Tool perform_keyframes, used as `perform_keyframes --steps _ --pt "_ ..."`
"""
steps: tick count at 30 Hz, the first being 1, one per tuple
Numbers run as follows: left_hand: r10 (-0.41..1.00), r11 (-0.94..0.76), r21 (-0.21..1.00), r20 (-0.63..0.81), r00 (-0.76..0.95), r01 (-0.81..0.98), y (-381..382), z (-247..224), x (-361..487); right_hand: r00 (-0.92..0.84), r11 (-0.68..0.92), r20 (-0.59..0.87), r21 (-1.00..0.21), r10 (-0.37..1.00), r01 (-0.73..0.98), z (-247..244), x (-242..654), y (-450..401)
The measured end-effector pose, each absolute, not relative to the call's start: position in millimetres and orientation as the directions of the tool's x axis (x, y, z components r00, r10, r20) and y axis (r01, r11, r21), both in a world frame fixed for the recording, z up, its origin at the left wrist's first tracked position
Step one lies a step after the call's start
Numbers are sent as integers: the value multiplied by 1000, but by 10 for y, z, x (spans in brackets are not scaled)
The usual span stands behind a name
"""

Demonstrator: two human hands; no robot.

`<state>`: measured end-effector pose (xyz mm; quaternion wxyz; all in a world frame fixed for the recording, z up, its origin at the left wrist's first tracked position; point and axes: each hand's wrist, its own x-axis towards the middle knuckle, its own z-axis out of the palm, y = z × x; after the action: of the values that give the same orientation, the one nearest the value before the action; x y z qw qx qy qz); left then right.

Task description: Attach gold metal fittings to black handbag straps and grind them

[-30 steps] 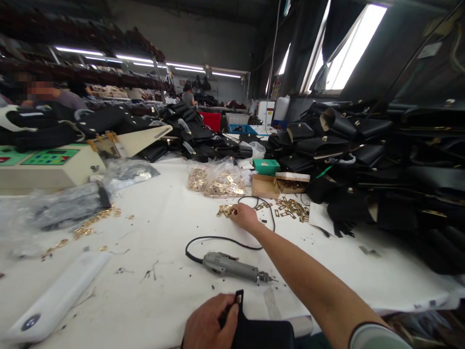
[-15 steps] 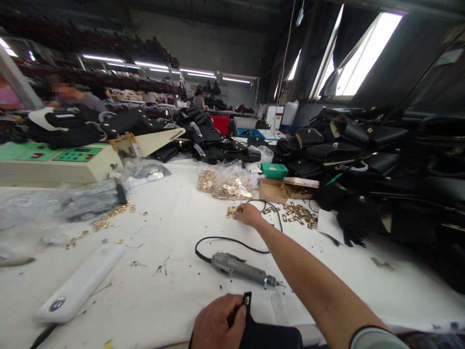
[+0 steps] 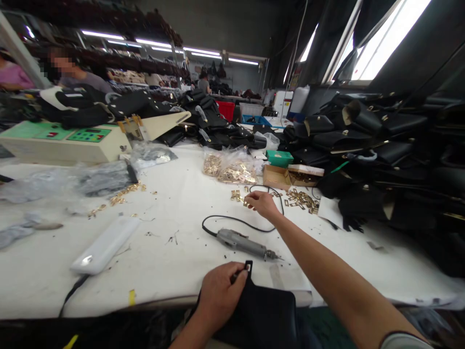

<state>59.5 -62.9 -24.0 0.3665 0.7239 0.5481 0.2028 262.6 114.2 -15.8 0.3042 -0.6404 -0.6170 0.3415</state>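
My left hand (image 3: 221,291) pinches the narrow tab of a black leather piece (image 3: 271,310) at the table's front edge; a small hole shows in the tab. Farther up the table, my right hand (image 3: 262,202) has its fingers together on a small gold metal plate (image 3: 246,201), beside a few more gold pieces (image 3: 236,195). Between the hands lies a grey electric screwdriver (image 3: 241,243), its bit pointing right and its black cord looping behind it.
Behind are plastic bags of gold parts (image 3: 236,170), an open cardboard box (image 3: 276,177) and a green box (image 3: 279,157). Loose plates (image 3: 302,200) and black bags (image 3: 363,140) lie right. A white device (image 3: 105,245) and a control machine (image 3: 69,145) are left.
My right hand has drawn slightly away from the small gold pieces, with a plate now visible at its fingertips. My left hand still holds the black tab. The camera view has shifted.
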Motion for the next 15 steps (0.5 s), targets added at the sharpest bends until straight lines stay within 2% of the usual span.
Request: perform_keyframes --steps 6,11,15 --pt "952 -53 780 -149 267 623 -616 -306 605 -123 -65 -110 -944 986 323 -12 2700 -110" --pt "959 -69 775 -123 256 629 -640 -319 616 -117 -159 -195 -952 974 264 -109 2662 -644" --pt "952 -99 772 -110 287 627 -649 -268 616 -88 -147 -176 -952 980 269 -114 2607 -639"
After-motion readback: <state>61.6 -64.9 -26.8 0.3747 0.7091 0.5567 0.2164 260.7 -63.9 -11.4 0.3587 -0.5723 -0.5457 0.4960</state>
